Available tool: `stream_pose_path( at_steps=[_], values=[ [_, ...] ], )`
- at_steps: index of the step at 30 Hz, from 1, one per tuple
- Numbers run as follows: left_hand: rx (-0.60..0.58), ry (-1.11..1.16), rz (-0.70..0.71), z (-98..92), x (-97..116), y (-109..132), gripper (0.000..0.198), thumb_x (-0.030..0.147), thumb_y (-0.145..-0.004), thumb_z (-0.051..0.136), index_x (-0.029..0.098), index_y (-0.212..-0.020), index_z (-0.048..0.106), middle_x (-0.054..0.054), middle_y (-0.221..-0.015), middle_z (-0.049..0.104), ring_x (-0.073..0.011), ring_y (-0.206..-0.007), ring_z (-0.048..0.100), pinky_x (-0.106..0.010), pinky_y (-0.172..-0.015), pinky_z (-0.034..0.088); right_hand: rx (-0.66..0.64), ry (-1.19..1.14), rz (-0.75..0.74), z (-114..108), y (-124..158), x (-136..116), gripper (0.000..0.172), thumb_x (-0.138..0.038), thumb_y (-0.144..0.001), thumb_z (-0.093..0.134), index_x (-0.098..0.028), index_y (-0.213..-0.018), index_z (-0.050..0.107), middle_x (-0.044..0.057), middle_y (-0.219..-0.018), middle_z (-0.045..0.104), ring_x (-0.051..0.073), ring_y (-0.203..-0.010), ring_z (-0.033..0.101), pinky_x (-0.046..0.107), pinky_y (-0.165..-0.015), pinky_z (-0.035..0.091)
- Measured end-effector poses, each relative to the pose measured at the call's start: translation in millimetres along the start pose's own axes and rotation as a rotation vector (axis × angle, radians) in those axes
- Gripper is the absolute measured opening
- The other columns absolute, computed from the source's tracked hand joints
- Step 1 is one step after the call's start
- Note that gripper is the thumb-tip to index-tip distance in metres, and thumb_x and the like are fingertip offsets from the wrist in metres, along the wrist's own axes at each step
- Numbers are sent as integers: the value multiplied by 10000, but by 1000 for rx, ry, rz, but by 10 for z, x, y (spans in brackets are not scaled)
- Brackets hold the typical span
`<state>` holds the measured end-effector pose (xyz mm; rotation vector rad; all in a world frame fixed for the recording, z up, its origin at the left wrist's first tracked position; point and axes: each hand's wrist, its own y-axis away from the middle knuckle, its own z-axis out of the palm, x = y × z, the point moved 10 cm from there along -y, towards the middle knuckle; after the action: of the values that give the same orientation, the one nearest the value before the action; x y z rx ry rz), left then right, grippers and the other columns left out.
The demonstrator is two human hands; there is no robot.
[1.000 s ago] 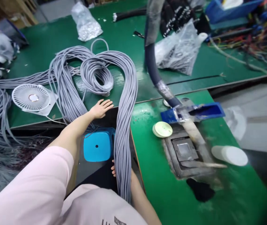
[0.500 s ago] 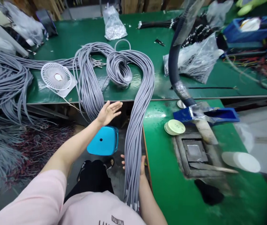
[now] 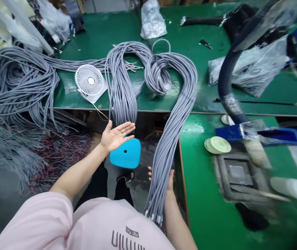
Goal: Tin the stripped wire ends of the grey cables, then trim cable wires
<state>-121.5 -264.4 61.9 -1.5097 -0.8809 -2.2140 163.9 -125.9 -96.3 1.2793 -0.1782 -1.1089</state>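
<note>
From the right hand (image 3: 170, 181), the grey cable bundle (image 3: 168, 140) rises toward one o'clock onto the tabletop (image 3: 104, 33); fingers wrap its underside. The left hand (image 3: 114, 138), at ten o'clock, is empty, fingers apart. Probably heavy, floppy: best cradled underneath.

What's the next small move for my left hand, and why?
I'd probably bring your left hand across to steady the grey cable bundle: that palm is open and empty, while only your right hand cradles the bundle's hanging lower part.
</note>
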Motion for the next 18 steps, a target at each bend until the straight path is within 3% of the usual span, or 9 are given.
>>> stream_pose_path(
  at_steps=[4, 8, 10, 11, 13, 16, 18],
  values=[
    [-174, -51, 38, 87, 63, -161, 893, 662, -843, -143, 206, -1490, 269, -114, -1529, 351, -264, -1366, 412, -462, -969, 480, 57, -60, -41, 270, 59, -61, 1031, -629, -811, -171, -81, -997, 681, 329, -1252, 540, 154, -797, 690, 343, -749, 496],
    [-284, -42, -9, 193, -35, -286, 636, 608, -907, 333, 261, -1438, 384, -108, -1434, 492, -275, -1307, 480, -462, -1006, 467, 46, -259, -89, 596, -68, -85, 1002, -579, -834, -118, 74, -959, 631, 279, -928, 652, 158, -704, 681, 357, -662, 510],
    [-360, -156, -18, 408, -69, -362, 585, 530, -881, 497, 258, -1397, 452, -106, -1352, 564, -266, -1256, 525, -436, -1030, 446, 30, -343, -140, 668, -152, -138, 965, -540, -853, -104, 108, -921, 607, 220, -841, 659, 149, -685, 674, 337, -625, 510],
    [-427, -239, 9, 613, -59, -380, 559, 495, -877, 532, 259, -1380, 477, -102, -1313, 588, -258, -1229, 542, -426, -1035, 438, 21, -375, -166, 677, -182, -161, 946, -538, -862, -85, 114, -904, 599, 196, -821, 660, 145, -682, 673, 327, -617, 508],
    [-597, -423, 161, 1209, 25, -337, 497, 449, -894, 528, 264, -1355, 510, -95, -1237, 619, -242, -1172, 563, -420, -1031, 427, -2, -412, -204, 663, -213, -184, 917, -575, -878, -20, 102, -864, 599, 166, -788, 662, 149, -670, 672, 321, -615, 508],
    [-834, -669, 548, 2365, 154, -87, 432, 387, -938, 455, 254, -1342, 528, -102, -1149, 631, -231, -1096, 552, -423, -985, 429, -34, -409, -232, 580, -218, -178, 797, -606, -910, 148, 17, -799, 632, 139, -718, 670, 179, -635, 675, 348, -634, 522],
    [-934, -830, 783, 3167, 104, 72, 415, 339, -962, 396, 228, -1337, 536, -113, -1111, 635, -229, -1024, 540, -413, -914, 441, -26, -395, -277, 443, -212, -207, 640, -556, -927, 275, -63, -765, 649, 108, -672, 670, 197, -627, 678, 368, -654, 538]
  ],
)
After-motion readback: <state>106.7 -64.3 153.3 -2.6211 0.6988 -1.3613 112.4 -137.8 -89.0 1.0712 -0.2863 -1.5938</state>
